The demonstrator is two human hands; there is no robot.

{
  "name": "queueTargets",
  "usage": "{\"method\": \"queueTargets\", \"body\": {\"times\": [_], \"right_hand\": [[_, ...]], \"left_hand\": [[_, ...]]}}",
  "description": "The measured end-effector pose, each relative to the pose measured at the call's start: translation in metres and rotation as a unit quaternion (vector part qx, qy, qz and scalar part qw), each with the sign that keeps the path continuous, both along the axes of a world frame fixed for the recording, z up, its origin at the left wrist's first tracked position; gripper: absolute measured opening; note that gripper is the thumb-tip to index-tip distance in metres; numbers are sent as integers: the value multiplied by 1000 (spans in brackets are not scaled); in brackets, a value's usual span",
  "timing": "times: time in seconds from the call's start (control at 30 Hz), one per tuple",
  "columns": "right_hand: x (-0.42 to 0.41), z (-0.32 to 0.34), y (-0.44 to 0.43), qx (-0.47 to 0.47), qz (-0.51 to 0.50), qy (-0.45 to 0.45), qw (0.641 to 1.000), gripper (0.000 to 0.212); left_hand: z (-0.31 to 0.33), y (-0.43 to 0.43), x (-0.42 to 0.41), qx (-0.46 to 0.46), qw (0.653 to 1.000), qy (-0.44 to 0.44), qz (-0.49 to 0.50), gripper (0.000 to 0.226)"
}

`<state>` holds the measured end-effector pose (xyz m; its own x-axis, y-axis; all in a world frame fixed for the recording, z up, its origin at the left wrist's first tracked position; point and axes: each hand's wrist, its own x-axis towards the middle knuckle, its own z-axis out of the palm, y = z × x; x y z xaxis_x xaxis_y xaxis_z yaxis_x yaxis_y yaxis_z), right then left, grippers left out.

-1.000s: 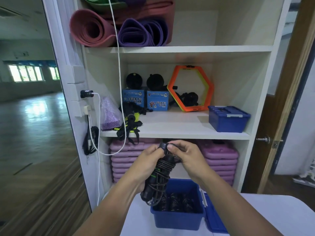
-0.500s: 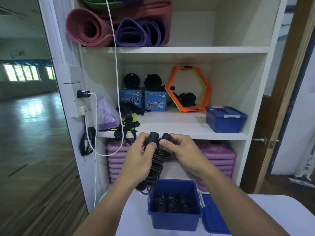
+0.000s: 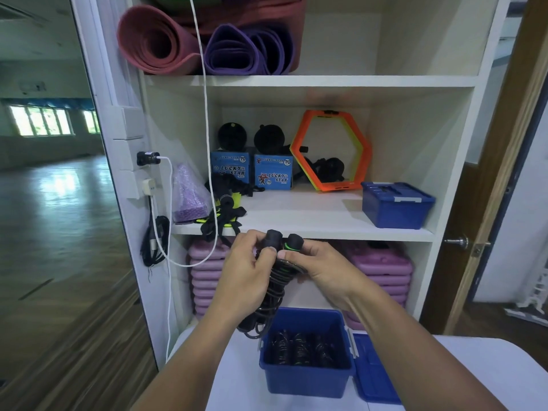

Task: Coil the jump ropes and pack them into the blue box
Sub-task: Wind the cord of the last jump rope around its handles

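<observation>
I hold a coiled black jump rope (image 3: 275, 287) upright above the table, its two black handles side by side at the top. My left hand (image 3: 244, 269) grips the left handle and the coil. My right hand (image 3: 318, 266) pinches the right handle, which has a green ring. The bundle's lower end hangs just over the left rim of the open blue box (image 3: 305, 378). Several coiled black ropes lie inside the box. Its blue lid (image 3: 375, 372) lies flat to the right of it.
The box stands on a white table (image 3: 459, 381) before a white shelf unit (image 3: 326, 225). The shelf holds a closed blue box (image 3: 397, 204), an orange hexagon ring (image 3: 330, 151), two Lucky Star cartons, black straps and a purple bag. Pink step boards fill the lower shelf.
Both hands raised the rope bundle and the two handle ends came up side by side above my fingers. The view shifted slightly.
</observation>
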<state>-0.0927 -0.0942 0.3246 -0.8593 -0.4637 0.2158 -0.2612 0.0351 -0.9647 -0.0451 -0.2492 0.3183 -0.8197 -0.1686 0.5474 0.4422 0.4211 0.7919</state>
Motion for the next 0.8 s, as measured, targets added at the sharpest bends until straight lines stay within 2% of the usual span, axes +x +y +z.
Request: {"method": "queueTargets", "body": {"times": [0.07, 0.17, 0.33, 0.47, 0.63, 0.73, 0.8], "right_hand": [[1, -2, 1, 2, 4, -11, 1000, 14], [3, -6, -1, 5, -9, -15, 1000, 23], [6, -13, 0, 2, -32, 2, 999, 18], [6, -14, 0, 53, -46, 1, 998, 12], [7, -12, 4, 66, -56, -11, 996, 30], [4, -20, 2, 16, -86, -52, 995, 42], [2, -27, -3, -35, -107, -105, 988, 53]], "left_hand": [[1, 1, 1, -6, 1000, -8, 4, 13], [3, 2, 2, 0, 1000, -29, 9, 3], [0, 2, 3, 35, 998, -60, 0, 6], [-2, 1, 1, 86, 993, -77, -23, 9], [-6, 4, -4, 110, 986, -110, -57, 9], [-9, 0, -14, 155, 974, -142, -78, 10], [-14, -3, -20, 218, 957, -170, -82, 8]]}}
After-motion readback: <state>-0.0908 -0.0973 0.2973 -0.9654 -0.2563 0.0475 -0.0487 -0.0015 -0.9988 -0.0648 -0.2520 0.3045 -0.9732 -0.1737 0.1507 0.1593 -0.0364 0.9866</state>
